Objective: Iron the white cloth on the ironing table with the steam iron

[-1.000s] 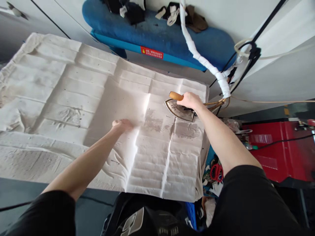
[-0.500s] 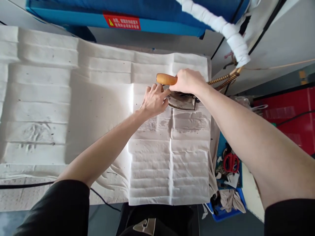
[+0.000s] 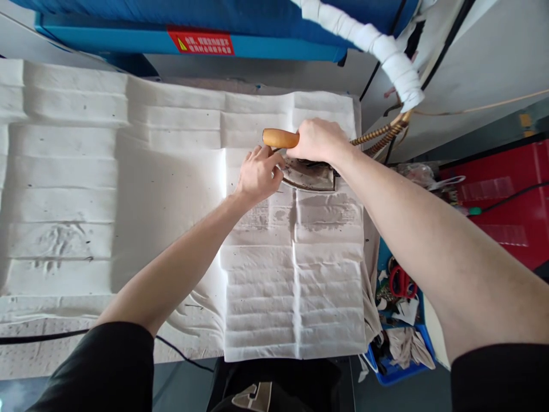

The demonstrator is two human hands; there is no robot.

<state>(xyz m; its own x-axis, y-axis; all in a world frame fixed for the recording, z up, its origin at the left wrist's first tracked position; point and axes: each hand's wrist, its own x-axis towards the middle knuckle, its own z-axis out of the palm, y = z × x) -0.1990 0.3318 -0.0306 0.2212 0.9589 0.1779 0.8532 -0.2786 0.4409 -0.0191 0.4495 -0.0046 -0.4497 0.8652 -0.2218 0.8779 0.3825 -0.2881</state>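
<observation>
Head view: one flat, wedge-shaped grey metal iron (image 3: pixel 312 176) with a rounded orange-brown wooden handle (image 3: pixel 280 138); position, upon a creased white cloth (image 3: pixel 295 286), taken here as landmark for all other items.

Right hand (image 3: pixel 319 139): one, above the iron, clenched round the wooden handle, whose forward end juts free.

Left hand (image 3: pixel 258 174): one, at the iron's pointed end, fingers bent; whether the fingertips touch the metal or grip anything, cannot be told.

Hoses, gold-coloured, ribbed, paired (image 3: pixel 381 137): right of the iron, running up to a thick tube in white wrapping (image 3: pixel 377 48); their join with the iron is hidden by the wrist.

Patches, greyish, perhaps damp (image 3: pixel 330 214): on the cloth, just on the near side of the iron.

Hazards, as judged:
1. Burn to the left fingers. Cause: their closeness to the metal, should the iron be hot (heat is not visible) and slide toward its point.
2. Iron pulled askew. Cause: stiff hoses dragging at its rear, should the right-hand hold loosen.
3. Cloth ruckled or creases pressed in. Cause: raised fold lines beneath and left of the iron, catching its edge.
4. Cloth scorched. Cause: a hot plate resting too long upon one spot.
</observation>
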